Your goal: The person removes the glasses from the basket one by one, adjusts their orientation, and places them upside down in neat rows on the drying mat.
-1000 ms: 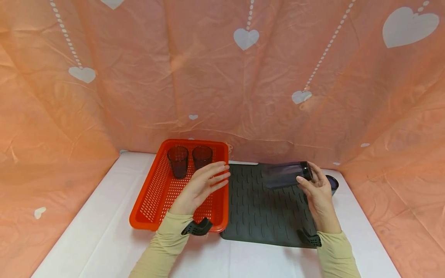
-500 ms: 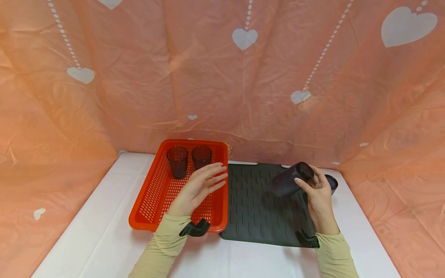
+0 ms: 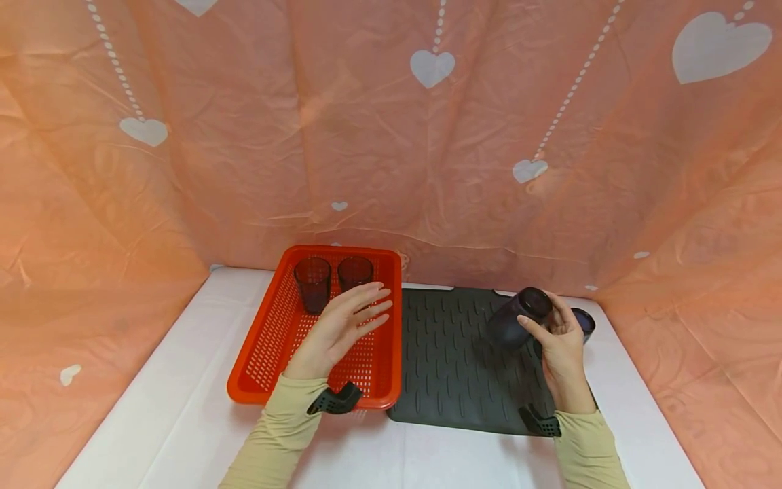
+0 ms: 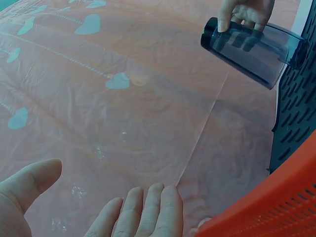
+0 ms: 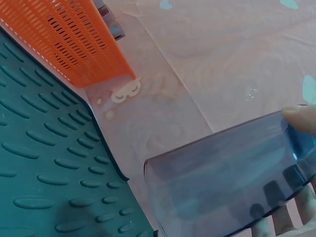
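My right hand [image 3: 562, 343] grips a dark tinted drinking glass [image 3: 512, 324] near its thick base, thumb on one side and fingers on the other. The glass is tilted, base up and mouth down to the left, over the dark ribbed mat [image 3: 452, 380]. In the right wrist view the glass [image 5: 222, 177] is see-through and holds nothing visible. My left hand [image 3: 342, 326] hovers over the red basket [image 3: 256, 395] with its fingers extended, holding nothing. Two similar glasses, one on the left [image 3: 313, 285] and one on the right [image 3: 356, 273], stand upright at the basket's back; the hand partly hides the right one.
Another dark glass [image 3: 584, 323] stands behind my right hand, at the mat's right side, partly hidden. Basket and mat lie side by side on a white-covered table [image 3: 159, 380]. A peach curtain [image 3: 366, 149] with white hearts rises behind and at both sides.
The glass in my right hand has turned from nearly level to mouth-down, its mouth end swinging lower and rightward. My left hand has shifted slightly left over the basket.
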Demonstrator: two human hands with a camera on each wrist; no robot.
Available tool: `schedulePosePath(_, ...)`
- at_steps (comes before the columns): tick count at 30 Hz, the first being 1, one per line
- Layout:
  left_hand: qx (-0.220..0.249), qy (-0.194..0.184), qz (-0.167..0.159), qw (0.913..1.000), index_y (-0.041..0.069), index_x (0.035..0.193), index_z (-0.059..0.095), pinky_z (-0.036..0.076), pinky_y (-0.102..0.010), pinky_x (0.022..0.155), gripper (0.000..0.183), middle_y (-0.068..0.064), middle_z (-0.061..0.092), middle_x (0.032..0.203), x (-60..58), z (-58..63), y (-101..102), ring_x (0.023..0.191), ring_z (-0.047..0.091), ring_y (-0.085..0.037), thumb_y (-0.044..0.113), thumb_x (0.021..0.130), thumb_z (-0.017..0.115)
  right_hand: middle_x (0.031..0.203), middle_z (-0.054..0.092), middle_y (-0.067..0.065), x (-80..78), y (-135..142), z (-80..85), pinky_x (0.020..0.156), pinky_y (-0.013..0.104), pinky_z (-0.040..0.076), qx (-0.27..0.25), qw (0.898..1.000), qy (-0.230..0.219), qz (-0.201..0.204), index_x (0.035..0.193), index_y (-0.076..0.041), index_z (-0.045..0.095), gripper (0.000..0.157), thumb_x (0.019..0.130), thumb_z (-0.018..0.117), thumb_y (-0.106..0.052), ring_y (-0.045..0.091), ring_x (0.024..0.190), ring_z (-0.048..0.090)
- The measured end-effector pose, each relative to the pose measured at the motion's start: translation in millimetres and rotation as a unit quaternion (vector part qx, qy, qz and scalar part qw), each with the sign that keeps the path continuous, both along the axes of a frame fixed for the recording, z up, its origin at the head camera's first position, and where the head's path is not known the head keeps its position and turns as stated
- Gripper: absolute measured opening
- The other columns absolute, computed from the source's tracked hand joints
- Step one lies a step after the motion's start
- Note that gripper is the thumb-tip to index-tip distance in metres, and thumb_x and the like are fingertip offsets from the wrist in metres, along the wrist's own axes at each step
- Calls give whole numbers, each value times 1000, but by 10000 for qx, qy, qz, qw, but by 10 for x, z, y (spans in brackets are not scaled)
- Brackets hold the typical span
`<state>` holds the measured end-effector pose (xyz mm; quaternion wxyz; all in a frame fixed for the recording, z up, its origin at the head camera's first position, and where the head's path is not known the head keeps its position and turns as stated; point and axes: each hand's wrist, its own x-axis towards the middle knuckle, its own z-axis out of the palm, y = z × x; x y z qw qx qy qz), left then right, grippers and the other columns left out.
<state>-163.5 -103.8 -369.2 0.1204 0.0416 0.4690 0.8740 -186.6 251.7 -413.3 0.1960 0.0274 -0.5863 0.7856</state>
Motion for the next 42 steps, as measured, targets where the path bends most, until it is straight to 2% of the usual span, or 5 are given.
schedulePosePath(5,14,75,104,9999,-3,132,49,37,-44,105,38,-18,48,134,4,20,-86,128,42,-39,15,98,54,115,63,4,-10,18,-37,82,21,49,-34,10000,17,-11,129,4,53,62,73,64,28,17,105,57)
schedulePosePath(16,-17,58,367,9993,-4,140,39,35,-45,106,47,-19,45,139,-25,56,-315,130,39,-38,17,100,51,114,64,3,-26,52,-70,81,21,48,-147,9998,-53,-119,129,3,53,64,72,64,29,16,103,56)
schedulePosePath(28,-157,-50,690,9975,7,130,53,36,-43,106,33,-17,46,138,-63,92,-595,132,38,-37,20,100,53,113,62,3,-26,77,-77,78,18,50,-122,9989,-387,-252,130,-1,54,65,72,65,28,16,103,54)
schedulePosePath(37,-290,-313,912,9949,4,136,45,34,-41,107,43,-18,37,146,-96,81,-772,127,45,-29,23,99,55,117,62,1,-20,93,-105,91,20,45,95,9992,-341,-169,131,-5,55,67,73,67,26,15,111,53)
schedulePosePath(42,-425,-178,823,9955,3,142,33,31,-40,109,49,-18,32,147,-82,65,-849,134,33,-33,24,101,50,118,61,1,-16,93,-118,94,20,42,163,9981,-541,-254,132,-4,54,69,72,68,25,14,113,52)
